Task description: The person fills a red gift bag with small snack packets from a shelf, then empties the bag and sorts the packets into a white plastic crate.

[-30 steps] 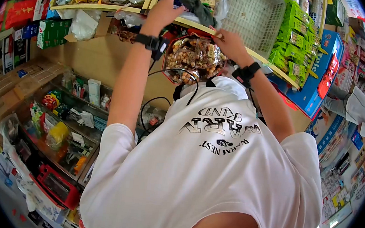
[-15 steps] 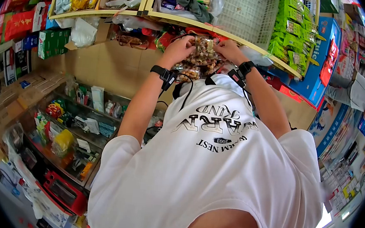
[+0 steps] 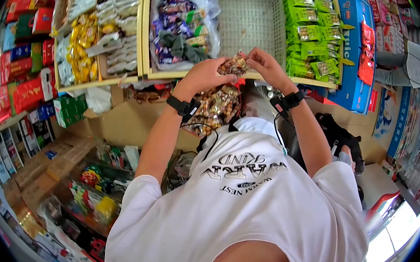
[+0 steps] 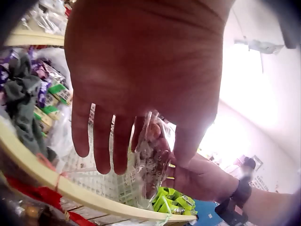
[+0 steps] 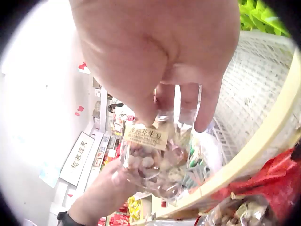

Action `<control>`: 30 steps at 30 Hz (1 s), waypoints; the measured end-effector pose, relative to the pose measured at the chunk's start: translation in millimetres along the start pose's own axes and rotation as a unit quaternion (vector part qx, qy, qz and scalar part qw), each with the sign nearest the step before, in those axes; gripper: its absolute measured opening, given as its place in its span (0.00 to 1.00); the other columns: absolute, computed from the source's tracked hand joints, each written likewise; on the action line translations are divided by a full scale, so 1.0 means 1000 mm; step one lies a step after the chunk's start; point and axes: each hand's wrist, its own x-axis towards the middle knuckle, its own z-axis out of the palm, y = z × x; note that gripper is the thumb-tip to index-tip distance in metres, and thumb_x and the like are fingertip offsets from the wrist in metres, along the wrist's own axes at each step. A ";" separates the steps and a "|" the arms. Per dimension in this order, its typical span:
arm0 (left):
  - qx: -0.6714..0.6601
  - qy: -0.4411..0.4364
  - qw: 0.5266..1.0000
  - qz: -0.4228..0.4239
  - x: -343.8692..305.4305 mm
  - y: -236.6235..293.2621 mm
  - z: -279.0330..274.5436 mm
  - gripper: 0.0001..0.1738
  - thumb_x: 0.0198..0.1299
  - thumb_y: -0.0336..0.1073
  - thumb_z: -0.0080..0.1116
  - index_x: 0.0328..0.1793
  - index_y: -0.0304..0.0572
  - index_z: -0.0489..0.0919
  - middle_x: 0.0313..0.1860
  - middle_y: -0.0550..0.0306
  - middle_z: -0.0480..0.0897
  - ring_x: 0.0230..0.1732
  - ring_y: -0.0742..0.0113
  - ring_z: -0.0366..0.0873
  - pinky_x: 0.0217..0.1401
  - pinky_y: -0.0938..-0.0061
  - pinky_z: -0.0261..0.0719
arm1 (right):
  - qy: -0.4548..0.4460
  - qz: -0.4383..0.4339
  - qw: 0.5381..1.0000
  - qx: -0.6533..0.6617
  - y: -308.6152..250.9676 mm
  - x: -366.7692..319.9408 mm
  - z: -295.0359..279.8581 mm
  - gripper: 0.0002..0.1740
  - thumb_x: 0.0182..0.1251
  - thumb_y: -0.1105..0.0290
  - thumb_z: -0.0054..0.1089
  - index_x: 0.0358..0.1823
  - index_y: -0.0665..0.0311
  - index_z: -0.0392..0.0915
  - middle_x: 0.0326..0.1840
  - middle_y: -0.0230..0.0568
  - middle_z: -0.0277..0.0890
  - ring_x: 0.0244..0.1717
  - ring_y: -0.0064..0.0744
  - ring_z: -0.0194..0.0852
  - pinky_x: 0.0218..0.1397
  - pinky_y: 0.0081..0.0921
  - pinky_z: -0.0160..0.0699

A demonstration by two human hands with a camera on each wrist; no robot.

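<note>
A clear bag of nuts (image 3: 235,66) with a paper label is held between both hands over the shelf's front edge. My left hand (image 3: 206,76) grips one side of it between thumb and forefinger; in the left wrist view the other fingers hang straight. My right hand (image 3: 269,70) pinches the bag's top edge, seen near the label (image 5: 146,136) in the right wrist view. Below sit more bags of nuts (image 3: 214,108) in a red-edged box. A crumpled dark grey cloth (image 3: 180,47) lies on purple-wrapped sweets (image 3: 173,9) beyond the left hand.
Beyond the hands stands a white plastic basket (image 3: 251,19). To its right are green snack packs (image 3: 310,34) and a blue carton (image 3: 356,59). Yellow packs (image 3: 81,48) fill a section at left. A pale yellow shelf edge (image 3: 167,74) runs under the forearms.
The left hand has left the grey cloth. Both hands went down to the nut bags in the box, then lifted one up to the shelf edge. The head view has shifted.
</note>
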 end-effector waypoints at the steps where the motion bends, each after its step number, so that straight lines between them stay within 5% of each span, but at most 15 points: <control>1: 0.059 -0.005 0.998 -0.030 0.022 0.012 -0.007 0.31 0.59 0.48 0.69 0.64 0.40 0.77 0.49 0.45 0.86 0.47 0.50 0.84 0.52 0.64 0.80 | 0.019 -0.007 1.000 -0.014 0.012 0.006 -0.013 0.05 0.76 0.72 0.56 0.46 0.65 0.72 0.40 0.28 0.70 0.44 0.16 0.68 0.51 0.20 0.71; 2: 0.118 -0.010 0.991 -0.059 0.044 0.018 -0.012 0.28 0.60 0.48 0.69 0.62 0.41 0.78 0.48 0.45 0.86 0.47 0.48 0.84 0.50 0.62 0.80 | 0.026 -0.008 1.000 -0.009 0.020 0.013 -0.021 0.05 0.76 0.72 0.56 0.46 0.65 0.72 0.40 0.28 0.70 0.44 0.16 0.68 0.51 0.20 0.71; 5: 0.136 0.090 0.985 0.058 0.126 -0.005 -0.021 0.20 0.60 0.44 0.67 0.55 0.45 0.81 0.46 0.47 0.86 0.47 0.46 0.84 0.47 0.58 0.81 | 0.271 -0.031 0.962 -0.031 0.061 0.038 -0.039 0.13 0.75 0.74 0.55 0.58 0.65 0.71 0.49 0.41 0.79 0.47 0.28 0.78 0.50 0.26 0.76; 6: 0.162 0.133 0.974 0.089 0.160 -0.013 -0.023 0.17 0.60 0.43 0.67 0.53 0.47 0.82 0.45 0.49 0.86 0.47 0.46 0.83 0.46 0.56 0.81 | 0.276 -0.027 0.960 -0.029 0.075 0.046 -0.045 0.13 0.75 0.74 0.55 0.58 0.65 0.71 0.49 0.41 0.79 0.47 0.28 0.78 0.50 0.26 0.76; 9: 0.169 0.145 0.971 0.091 0.274 -0.051 -0.017 0.17 0.60 0.40 0.67 0.54 0.45 0.80 0.45 0.47 0.86 0.47 0.45 0.82 0.45 0.54 0.81 | 0.313 0.129 0.937 -0.085 0.098 0.066 -0.050 0.25 0.69 0.70 0.60 0.66 0.60 0.67 0.52 0.49 0.80 0.49 0.49 0.81 0.52 0.40 0.79; 13: 0.196 0.245 0.945 0.088 0.358 -0.062 0.026 0.21 0.59 0.40 0.68 0.57 0.46 0.78 0.46 0.45 0.86 0.46 0.42 0.83 0.45 0.54 0.81 | 0.302 0.208 0.930 -0.019 0.112 0.100 -0.054 0.24 0.67 0.74 0.58 0.65 0.61 0.69 0.55 0.50 0.78 0.52 0.48 0.81 0.53 0.39 0.79; 16: 0.188 0.327 0.926 0.038 0.377 -0.059 0.052 0.22 0.60 0.35 0.68 0.59 0.46 0.75 0.44 0.46 0.86 0.47 0.43 0.83 0.42 0.53 0.81 | 0.298 0.191 0.935 -0.004 0.126 0.114 -0.065 0.22 0.66 0.77 0.55 0.63 0.62 0.71 0.55 0.49 0.78 0.52 0.48 0.80 0.55 0.38 0.78; 18: -0.083 0.408 0.907 -0.063 0.380 -0.059 0.059 0.22 0.60 0.34 0.68 0.58 0.41 0.74 0.44 0.44 0.85 0.46 0.46 0.84 0.43 0.56 0.82 | 0.309 0.178 0.934 0.012 0.136 0.117 -0.070 0.22 0.66 0.78 0.54 0.62 0.63 0.72 0.54 0.49 0.79 0.52 0.47 0.80 0.55 0.37 0.78; 19: -0.117 0.455 0.883 -0.012 0.388 -0.072 0.064 0.23 0.59 0.34 0.69 0.58 0.37 0.73 0.45 0.44 0.84 0.44 0.50 0.86 0.44 0.59 0.82 | 0.327 0.162 0.931 0.026 0.140 0.117 -0.074 0.21 0.66 0.79 0.53 0.61 0.63 0.72 0.54 0.49 0.79 0.52 0.47 0.80 0.56 0.36 0.77; 23: -0.211 0.464 0.860 -0.030 0.392 -0.098 0.070 0.24 0.58 0.34 0.70 0.56 0.36 0.73 0.47 0.44 0.84 0.43 0.53 0.86 0.45 0.60 0.82 | 0.325 0.175 0.929 0.009 0.151 0.112 -0.080 0.20 0.66 0.80 0.52 0.60 0.63 0.73 0.52 0.47 0.79 0.50 0.43 0.79 0.54 0.33 0.77; 30: -0.220 0.346 0.912 -0.017 0.376 -0.104 0.045 0.23 0.59 0.33 0.72 0.54 0.35 0.71 0.49 0.46 0.84 0.47 0.61 0.85 0.49 0.70 0.82 | 0.335 0.210 0.913 0.099 0.146 0.126 -0.097 0.19 0.71 0.74 0.55 0.63 0.62 0.73 0.52 0.39 0.78 0.49 0.33 0.78 0.52 0.29 0.77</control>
